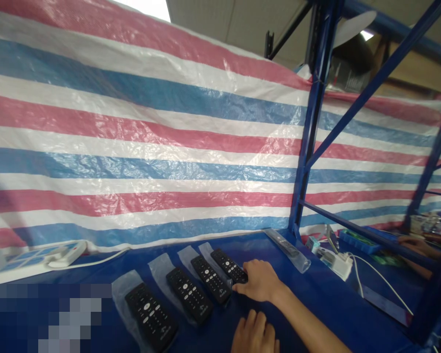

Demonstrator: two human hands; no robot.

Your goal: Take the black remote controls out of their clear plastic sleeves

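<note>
Four black remote controls lie in a slanting row on the blue table, each on or partly in a clear plastic sleeve. My right hand (260, 280) reaches to the farthest remote control (228, 264), its thumb and fingers closed around the lower end. To the left lie a second remote control (210, 278), another remote control (189, 294) and the nearest remote control (150, 316). At the bottom edge, my left hand (254, 333) rests near the table with loosely bent fingers slightly apart, nothing seen in it; its wrist is out of frame.
A sleeved remote control (288, 250) lies farther right. A white power strip (69, 252) with a cable sits at left. Blue rack posts (308, 122) and a striped tarp (150, 137) stand behind. Chargers (334, 262) lie beyond the post, near another person's hand (419, 246).
</note>
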